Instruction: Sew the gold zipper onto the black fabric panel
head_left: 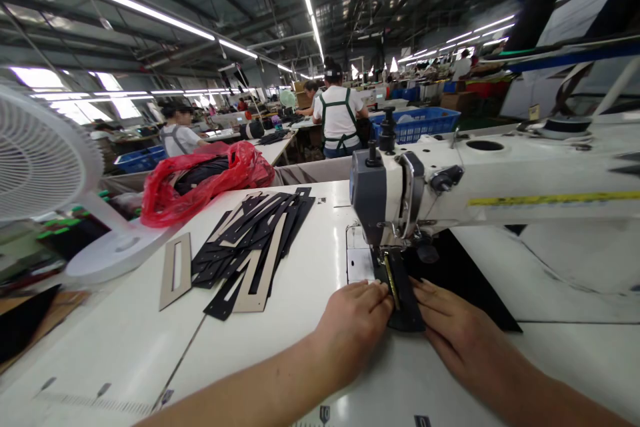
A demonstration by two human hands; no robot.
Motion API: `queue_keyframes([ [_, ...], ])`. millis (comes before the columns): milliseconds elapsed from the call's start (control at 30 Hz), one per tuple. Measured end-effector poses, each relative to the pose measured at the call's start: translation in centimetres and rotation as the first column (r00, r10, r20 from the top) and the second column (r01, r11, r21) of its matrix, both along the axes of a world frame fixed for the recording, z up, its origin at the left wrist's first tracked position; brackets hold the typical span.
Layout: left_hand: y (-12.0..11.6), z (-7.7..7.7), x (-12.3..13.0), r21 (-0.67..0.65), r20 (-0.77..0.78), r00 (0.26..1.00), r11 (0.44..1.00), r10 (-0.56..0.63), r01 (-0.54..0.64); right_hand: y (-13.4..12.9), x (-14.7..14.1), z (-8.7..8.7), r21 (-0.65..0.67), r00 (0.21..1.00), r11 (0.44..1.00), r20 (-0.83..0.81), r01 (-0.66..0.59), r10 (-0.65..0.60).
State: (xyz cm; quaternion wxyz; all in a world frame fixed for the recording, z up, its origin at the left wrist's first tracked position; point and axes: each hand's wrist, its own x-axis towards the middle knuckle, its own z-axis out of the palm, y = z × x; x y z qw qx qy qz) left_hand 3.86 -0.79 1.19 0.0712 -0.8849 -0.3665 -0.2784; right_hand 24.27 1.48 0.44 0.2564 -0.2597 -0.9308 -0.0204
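The left hand (350,328) and right hand (463,328) lie flat and open, palms down, on the sewing table, neither closed around anything. The left fingertips (373,292) touch the near part of a black fabric strip (406,303), and the right fingertips (420,289) rest just beside it on the opposite side. A zipper (392,282) with gold-coloured teeth runs lengthwise along the strip, which lies directly below the head of an industrial sewing machine (373,197). The contact point beneath the head is partly hidden. A larger black fabric panel (465,277) extends from beneath the strip toward the right, and the white machine arm (525,177) runs across the right of the view.

Left of the machine, on the white table (125,340), lies a loose pile of black cut pieces (250,240) mixed with tan cardboard templates; a separate slotted template (175,271) lies beside it. Beyond them are a red plastic bag (200,180) holding black material and a white electric fan (45,153). Farther off, a co-worker (340,117) in a green-strapped apron sits beside a blue plastic crate (415,123), and another co-worker (177,137) sits at left.
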Motion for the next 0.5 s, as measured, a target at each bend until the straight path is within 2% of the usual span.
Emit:
queue_keyframes([
  [267,1.0,-0.9,0.3,0.024,-0.082,0.994,0.997,0.073,-0.071,1.1,-0.6,0.5,0.042,0.999,0.999,-0.027,-0.035,0.036],
  [500,2.1,-0.4,0.0,0.019,-0.066,0.996,0.999,0.053,-0.051,2.3,-0.8,0.2,0.008,0.997,1.0,-0.072,-0.011,0.012],
])
